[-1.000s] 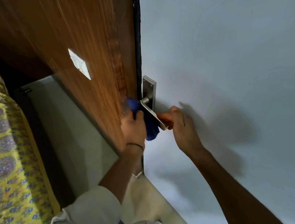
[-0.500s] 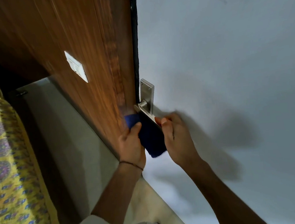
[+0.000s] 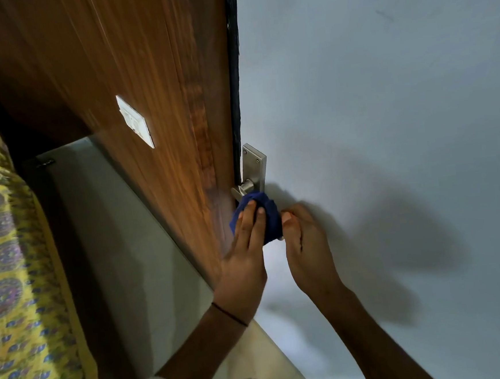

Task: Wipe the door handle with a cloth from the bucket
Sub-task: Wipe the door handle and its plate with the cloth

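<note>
A silver door handle [image 3: 247,187] with its backplate [image 3: 254,165] sits on the pale grey door [image 3: 372,120]. A dark blue cloth [image 3: 270,217] is wrapped over the lever, hiding most of it. My left hand [image 3: 246,249] presses the cloth against the lever, fingers laid flat on the fabric. Just right of the cloth, my right hand [image 3: 304,245] has thumb and fingers curled around the lever's outer end. The bucket is out of sight.
A brown wood-grain panel [image 3: 144,78] with a white switch plate [image 3: 135,122] stands left of the door edge. A yellow patterned bedcover [image 3: 14,282] fills the far left. Grey floor [image 3: 122,259] lies between them.
The cloth has bunched up tighter toward the handle's neck. My left hand has slid over the front of it, and my right hand has stayed at the lever's end.
</note>
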